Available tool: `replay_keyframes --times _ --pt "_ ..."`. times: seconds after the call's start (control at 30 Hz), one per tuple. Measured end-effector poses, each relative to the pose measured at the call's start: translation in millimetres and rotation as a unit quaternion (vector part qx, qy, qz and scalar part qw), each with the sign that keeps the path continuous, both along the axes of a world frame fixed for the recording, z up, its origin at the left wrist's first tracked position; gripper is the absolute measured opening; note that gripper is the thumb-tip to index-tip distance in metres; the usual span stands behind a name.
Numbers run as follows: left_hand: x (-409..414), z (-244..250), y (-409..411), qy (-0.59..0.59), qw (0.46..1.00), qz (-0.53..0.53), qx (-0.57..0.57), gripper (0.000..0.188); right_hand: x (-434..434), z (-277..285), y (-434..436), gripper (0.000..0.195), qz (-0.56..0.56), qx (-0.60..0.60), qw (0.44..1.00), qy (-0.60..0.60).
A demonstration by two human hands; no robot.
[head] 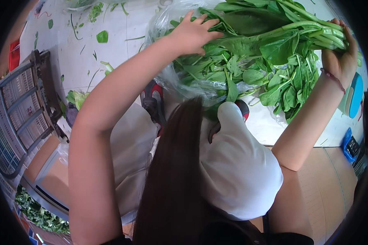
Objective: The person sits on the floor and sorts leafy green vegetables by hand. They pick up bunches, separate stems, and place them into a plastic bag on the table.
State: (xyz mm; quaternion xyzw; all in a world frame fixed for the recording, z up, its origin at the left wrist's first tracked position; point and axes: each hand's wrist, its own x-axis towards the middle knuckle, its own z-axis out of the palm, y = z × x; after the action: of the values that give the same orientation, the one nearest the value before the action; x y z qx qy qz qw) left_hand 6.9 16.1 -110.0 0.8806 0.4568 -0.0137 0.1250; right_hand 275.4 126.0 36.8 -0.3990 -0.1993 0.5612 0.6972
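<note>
My right hand [340, 58], with a thin cord around the wrist, grips the pale stem ends of a bunch of long-stemmed leafy greens [279, 41]. The bunch lies sideways, its broad leaves toward my left hand [193, 33]. That hand has its fingers spread at the leaf end of the bunch; whether it touches the leaves I cannot tell. Below the bunch, a heap of loose leafy greens [251, 76] lies on and around a clear plastic bag [162, 65]. Part of the heap is hidden by the bunch.
Leaf scraps, including a green leaf piece [102, 36], lie on the white tiled floor [116, 24]. On the left stand a metal-framed cart [18, 113] and plastic crates. A blue-topped container [355, 96] and blue plastic bag [347, 145] are at right. Cardboard [322, 180] lies nearby.
</note>
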Motion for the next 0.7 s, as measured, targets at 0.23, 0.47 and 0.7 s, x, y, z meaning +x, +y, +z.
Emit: replay_keyframes --times 0.23,0.47,0.7 --pt "43.1 -30.9 -128.2 -0.082 0.995 0.019 -0.048 0.014 16.4 -21.9 30.3 0.023 0.143 0.013 0.988 0.05" --pt "72.1 -58.9 -169.6 -0.049 0.98 -0.003 -0.195 0.014 37.8 -34.1 27.2 0.025 0.102 -0.001 0.994 0.029" --pt "69.9 -55.5 -176.3 -0.156 0.866 0.119 -0.46 0.017 75.3 -32.8 34.6 0.025 0.133 -0.033 0.989 0.047"
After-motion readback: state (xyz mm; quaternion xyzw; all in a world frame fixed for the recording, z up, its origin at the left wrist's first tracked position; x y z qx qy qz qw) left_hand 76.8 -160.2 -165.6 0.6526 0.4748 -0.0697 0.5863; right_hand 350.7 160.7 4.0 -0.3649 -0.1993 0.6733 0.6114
